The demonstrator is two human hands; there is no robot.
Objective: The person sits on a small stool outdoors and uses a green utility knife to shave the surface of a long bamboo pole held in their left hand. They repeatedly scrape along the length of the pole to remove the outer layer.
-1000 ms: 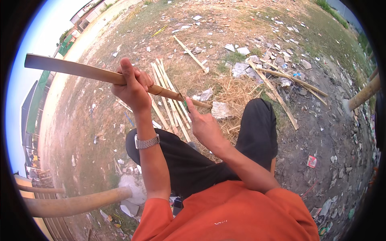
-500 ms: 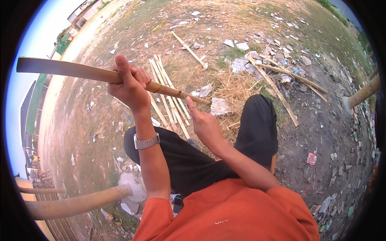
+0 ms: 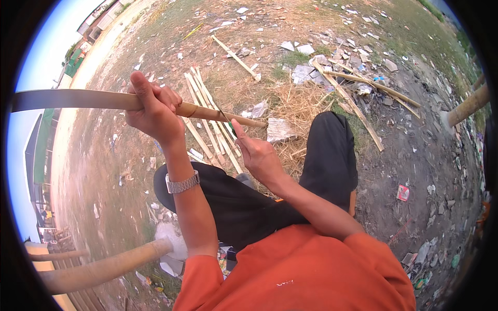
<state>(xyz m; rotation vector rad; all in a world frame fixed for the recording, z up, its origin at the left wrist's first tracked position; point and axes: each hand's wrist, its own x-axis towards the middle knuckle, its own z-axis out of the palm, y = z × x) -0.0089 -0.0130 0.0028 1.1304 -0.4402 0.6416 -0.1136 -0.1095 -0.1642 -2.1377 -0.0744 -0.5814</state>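
Observation:
A long split bamboo strip runs from the far left, rising slightly, to a pale block on the ground. My left hand is closed around its middle, thumb up. Against the bamboo, farther right, lies a thin dark blade with a bit of green at its base; it looks like a small knife. My right hand is closed on it with the index finger stretched along it. Its handle is mostly hidden by the fingers.
Several split bamboo strips lie beyond my left knee. Straw-like shavings surround the block. More bamboo pieces rest on broken tiles at right. Thick bamboo poles stand at lower left and far right.
The view has shifted a little. My left hand and the bamboo strip have moved slightly left. The dark blade by my right index finger shows more clearly now.

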